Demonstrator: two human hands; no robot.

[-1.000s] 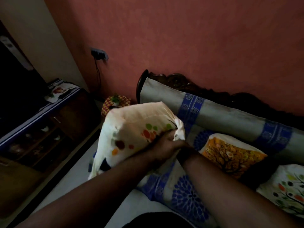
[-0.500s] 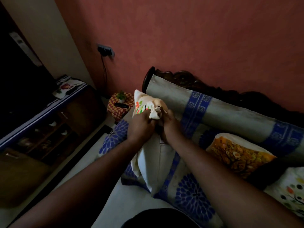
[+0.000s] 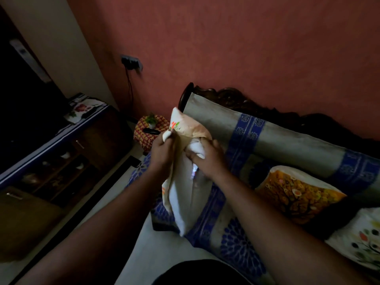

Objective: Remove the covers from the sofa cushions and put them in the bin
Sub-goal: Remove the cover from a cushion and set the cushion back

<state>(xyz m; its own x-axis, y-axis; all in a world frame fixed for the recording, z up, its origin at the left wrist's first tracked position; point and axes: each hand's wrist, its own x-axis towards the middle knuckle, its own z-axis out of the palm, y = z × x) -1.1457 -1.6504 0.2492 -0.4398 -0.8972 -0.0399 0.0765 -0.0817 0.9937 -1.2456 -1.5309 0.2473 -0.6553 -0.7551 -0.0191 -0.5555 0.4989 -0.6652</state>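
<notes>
Change since 0.5 s ago: the cushion (image 3: 186,194) stays upright on the sofa seat (image 3: 236,239), held at its top edge; the left hand (image 3: 163,150) has shifted outward toward 9 o'clock, drawing a bunched corner of the cover (image 3: 185,128) with it, and more white inner fabric shows between the 2 hands.

Left hand: fingers curled, pinching the cover's corner.
Right hand (image 3: 209,156): fingers curled, gripping the white inner pad at the opening.

Hard to make out: the room is dim; the cabinet (image 3: 67,161) at 9 o'clock holds small items too dark to identify. At 3 o'clock, 1 orange tree-print cushion (image 3: 298,194) lies on the seat, and 1 white cushion (image 3: 362,239) is cut off by the frame's right edge. The cover's opening is hidden behind the hands.
</notes>
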